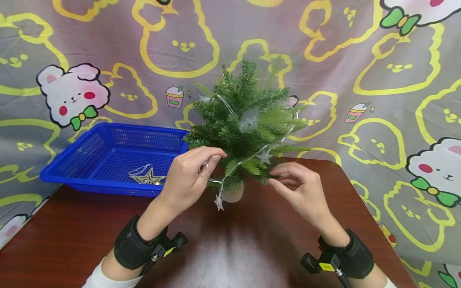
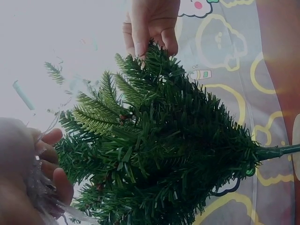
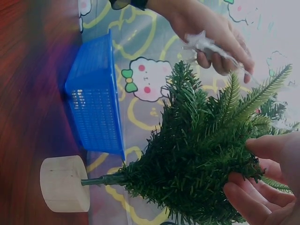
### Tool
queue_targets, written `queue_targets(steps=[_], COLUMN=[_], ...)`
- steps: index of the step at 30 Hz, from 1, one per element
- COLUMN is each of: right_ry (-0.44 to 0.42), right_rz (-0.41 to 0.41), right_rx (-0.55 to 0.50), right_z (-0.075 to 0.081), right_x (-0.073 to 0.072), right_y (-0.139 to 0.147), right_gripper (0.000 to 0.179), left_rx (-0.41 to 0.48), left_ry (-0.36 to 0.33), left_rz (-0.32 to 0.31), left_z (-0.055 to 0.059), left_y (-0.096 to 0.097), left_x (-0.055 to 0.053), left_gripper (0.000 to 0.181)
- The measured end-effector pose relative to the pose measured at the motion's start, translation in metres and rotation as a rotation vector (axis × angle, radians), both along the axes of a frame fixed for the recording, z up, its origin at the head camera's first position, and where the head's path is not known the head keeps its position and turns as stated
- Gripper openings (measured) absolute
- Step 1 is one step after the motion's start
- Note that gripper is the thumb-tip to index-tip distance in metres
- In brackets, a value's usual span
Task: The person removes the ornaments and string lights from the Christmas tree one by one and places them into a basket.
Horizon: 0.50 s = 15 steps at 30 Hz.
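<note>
A small artificial Christmas tree (image 1: 225, 128) stands upright on a round wooden base (image 3: 63, 183). Clear string lights with star-shaped pieces (image 1: 264, 156) wind across its front and right side. At the tree's lower left, my left hand (image 1: 192, 172) grips part of the light string in curled fingers, with one star (image 1: 219, 203) dangling below. In the left wrist view, strands of the string (image 2: 44, 187) bunch in that hand. My right hand (image 1: 300, 188) is at the lower right, its thumb and fingers pinching the tip of a green branch (image 3: 248, 168).
To the left of the tree stands a blue plastic basket (image 1: 77, 182), close to its branches. Inside lies a glittery star ornament (image 1: 147, 177) with a loop of string. Behind the brown table (image 1: 230, 256) hangs a printed cloth (image 1: 252, 24).
</note>
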State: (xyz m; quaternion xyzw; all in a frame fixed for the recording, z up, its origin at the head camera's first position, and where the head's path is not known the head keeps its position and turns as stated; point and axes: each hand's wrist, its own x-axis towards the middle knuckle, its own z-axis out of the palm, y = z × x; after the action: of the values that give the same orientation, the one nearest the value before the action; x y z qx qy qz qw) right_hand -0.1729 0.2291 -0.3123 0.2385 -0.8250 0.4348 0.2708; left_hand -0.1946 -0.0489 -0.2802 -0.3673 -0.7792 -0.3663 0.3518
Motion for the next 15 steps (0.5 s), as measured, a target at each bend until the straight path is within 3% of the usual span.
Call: queue_targets(steps=[3,9,15], right_ry=[-0.001,0.001,0.003], right_rz=[-0.001,-0.001,0.003], right_rx=[0.004,0.007,0.005], right_z=[-0.0001,-0.0002,0.0002], right_x=[0.0002,0.0006,0.0009], right_y=[-0.0005,-0.001,-0.0011], right_gripper=[0.023,0.023,0.023], left_rx=[0.008,0.071,0.159], left_ry=[0.006,0.054,0.052], left_rz=[-0.001,0.033,0.011], left_z=[-0.0013,-0.0027,-0.001], left_y=[0.0003,0.003,0.0029], left_x=[0.0002,-0.002,-0.0011], left_gripper=[0.02,0.053,0.055])
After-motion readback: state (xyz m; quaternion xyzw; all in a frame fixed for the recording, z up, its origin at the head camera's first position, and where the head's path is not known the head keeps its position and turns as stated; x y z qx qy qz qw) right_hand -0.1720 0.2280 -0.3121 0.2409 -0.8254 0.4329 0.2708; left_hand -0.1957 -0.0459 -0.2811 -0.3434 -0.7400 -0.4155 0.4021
